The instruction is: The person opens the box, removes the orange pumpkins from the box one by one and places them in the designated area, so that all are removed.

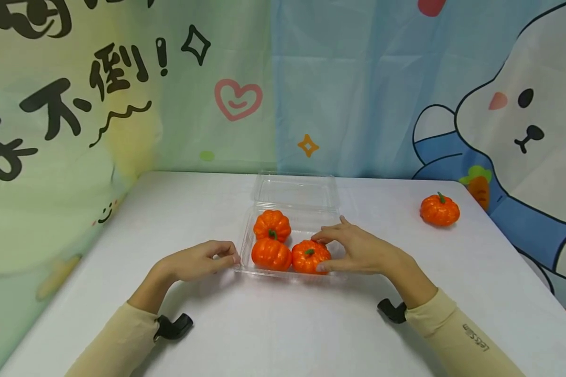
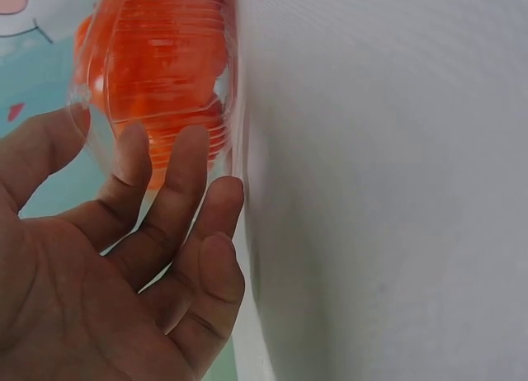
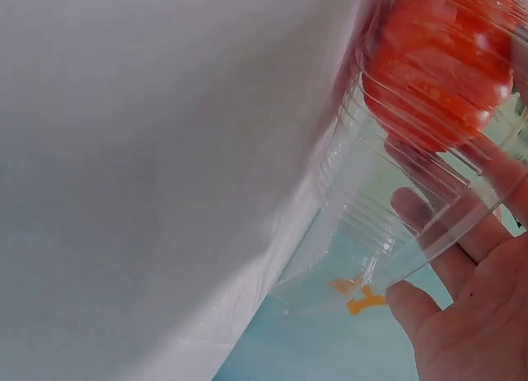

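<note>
A clear plastic box [image 1: 306, 220] lies on the table with its hinged lid [image 1: 294, 189] folded back behind it. Inside sit three small orange toy pumpkins: one at the back left [image 1: 266, 224], another at the front left [image 1: 269, 255], and a third at the front right [image 1: 303, 263]. My right hand [image 1: 360, 248] reaches into the box and holds that third pumpkin between thumb and fingers; the right wrist view shows the fingers through the clear wall. At the box's left front corner, my left hand [image 1: 198, 260] touches the side wall with loosely bent, spread fingers [image 2: 186, 171].
Another orange pumpkin [image 1: 439, 210] with a green stem stands at the table's far right. A printed curtain [image 1: 349, 94] hangs behind the white table [image 1: 283, 330] and along its left side. Black wrist mounts [image 1: 175, 327] stick out from both sleeves.
</note>
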A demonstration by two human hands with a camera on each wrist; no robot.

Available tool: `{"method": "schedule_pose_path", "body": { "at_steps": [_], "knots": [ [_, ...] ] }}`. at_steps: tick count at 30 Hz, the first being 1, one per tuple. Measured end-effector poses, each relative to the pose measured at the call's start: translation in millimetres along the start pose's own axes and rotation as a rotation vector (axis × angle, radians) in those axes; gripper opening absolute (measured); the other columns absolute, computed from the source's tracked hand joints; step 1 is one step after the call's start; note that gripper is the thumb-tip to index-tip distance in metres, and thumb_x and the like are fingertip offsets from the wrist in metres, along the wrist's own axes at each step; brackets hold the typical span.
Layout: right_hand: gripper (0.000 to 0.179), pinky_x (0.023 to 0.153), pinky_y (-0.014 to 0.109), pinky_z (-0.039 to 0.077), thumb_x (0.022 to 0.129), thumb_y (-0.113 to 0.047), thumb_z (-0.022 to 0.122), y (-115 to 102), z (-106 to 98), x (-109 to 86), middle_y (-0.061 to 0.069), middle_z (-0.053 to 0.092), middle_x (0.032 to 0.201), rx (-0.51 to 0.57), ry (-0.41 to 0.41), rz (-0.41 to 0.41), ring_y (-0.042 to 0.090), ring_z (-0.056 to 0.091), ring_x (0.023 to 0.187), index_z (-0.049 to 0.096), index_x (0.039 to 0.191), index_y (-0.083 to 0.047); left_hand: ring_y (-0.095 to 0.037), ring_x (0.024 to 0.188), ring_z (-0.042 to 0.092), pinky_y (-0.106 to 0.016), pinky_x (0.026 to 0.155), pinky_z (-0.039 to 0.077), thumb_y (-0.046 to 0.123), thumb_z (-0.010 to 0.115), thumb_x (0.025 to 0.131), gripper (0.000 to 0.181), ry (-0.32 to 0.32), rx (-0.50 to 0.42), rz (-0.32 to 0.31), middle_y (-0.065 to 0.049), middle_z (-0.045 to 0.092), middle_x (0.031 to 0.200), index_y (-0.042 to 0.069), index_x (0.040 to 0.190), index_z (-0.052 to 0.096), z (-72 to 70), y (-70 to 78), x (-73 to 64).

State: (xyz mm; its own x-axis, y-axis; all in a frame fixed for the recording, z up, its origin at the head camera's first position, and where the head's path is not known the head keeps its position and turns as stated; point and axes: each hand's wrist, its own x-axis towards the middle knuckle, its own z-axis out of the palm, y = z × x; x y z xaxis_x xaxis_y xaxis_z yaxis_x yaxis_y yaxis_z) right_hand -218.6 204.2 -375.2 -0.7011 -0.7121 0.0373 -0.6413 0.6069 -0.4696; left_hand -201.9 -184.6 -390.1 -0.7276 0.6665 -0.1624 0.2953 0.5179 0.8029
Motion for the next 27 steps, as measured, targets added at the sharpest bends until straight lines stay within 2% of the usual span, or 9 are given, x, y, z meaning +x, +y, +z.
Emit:
{"method": "schedule_pose_path", "body": {
  "at_steps": [1,9,13,18,22,27],
  "knots": [
    [0.059,0.121,0.065,0.01,0.089,-0.052,0.076,0.2,0.2,0.1,0.0,0.07,0.128,-0.001,0.0,-0.001,0.021,0.066,0.119,0.066,0.132,-0.013,-0.015,0.081,0.051,-0.027,0.072,0.042,0.025,0.052,0.107,0.017,0.0,0.0,0.002,-0.008,0.06,0.093,0.015,0.1,0.063,0.0,-0.3,0.2],
    [0.062,0.121,0.061,0.018,0.089,-0.05,0.077,-1.6,0.7,0.7,0.0,0.067,0.135,0.001,0.008,-0.02,0.027,0.058,0.133,0.064,0.137,-0.014,-0.017,0.083,0.051,-0.028,0.073,0.043,0.028,0.053,0.107,0.018,0.003,-0.001,-0.015,-0.008,0.061,0.094,0.014,0.1,0.063,0.3,-1.5,0.0],
    [0.062,0.118,0.058,0.03,0.087,-0.044,0.081,-3.9,0.4,-0.8,-0.002,0.064,0.139,0.018,0.027,-0.014,0.027,0.055,0.136,0.062,0.14,-0.017,-0.017,0.083,0.051,-0.028,0.073,0.043,0.028,0.053,0.107,0.018,0.006,0.006,-0.014,-0.007,0.061,0.094,0.014,0.1,0.063,0.4,-1.9,-0.3],
    [0.06,0.107,0.047,0.048,0.084,-0.029,0.083,-5.0,-2.1,-0.4,-0.004,0.061,0.137,0.007,0.072,-0.095,0.018,0.058,0.127,0.063,0.139,-0.018,-0.017,0.082,0.052,-0.028,0.073,0.042,0.028,0.052,0.107,0.019,0.004,0.009,-0.016,-0.007,0.061,0.094,0.015,0.1,0.063,-0.1,-1.6,-0.1],
    [0.062,0.104,0.043,0.05,0.08,-0.018,0.082,-5.6,-5.8,1.5,-0.001,0.057,0.137,-0.013,0.116,-0.186,0.017,0.058,0.124,0.062,0.139,-0.017,-0.018,0.084,0.052,-0.028,0.074,0.042,0.028,0.052,0.107,0.02,0.005,0.009,-0.016,-0.007,0.061,0.095,0.013,0.101,0.063,-0.9,-1.6,-1.0],
    [0.062,0.103,0.042,0.051,0.08,-0.012,0.082,-5.7,-8.7,2.6,0.001,0.054,0.139,-0.015,0.138,-0.21,0.02,0.057,0.126,0.063,0.138,-0.017,-0.018,0.084,0.052,-0.028,0.074,0.043,0.028,0.052,0.107,0.02,0.003,0.009,-0.015,-0.007,0.062,0.095,0.011,0.102,0.063,-1.5,-3.4,-1.4]
  ]
}}
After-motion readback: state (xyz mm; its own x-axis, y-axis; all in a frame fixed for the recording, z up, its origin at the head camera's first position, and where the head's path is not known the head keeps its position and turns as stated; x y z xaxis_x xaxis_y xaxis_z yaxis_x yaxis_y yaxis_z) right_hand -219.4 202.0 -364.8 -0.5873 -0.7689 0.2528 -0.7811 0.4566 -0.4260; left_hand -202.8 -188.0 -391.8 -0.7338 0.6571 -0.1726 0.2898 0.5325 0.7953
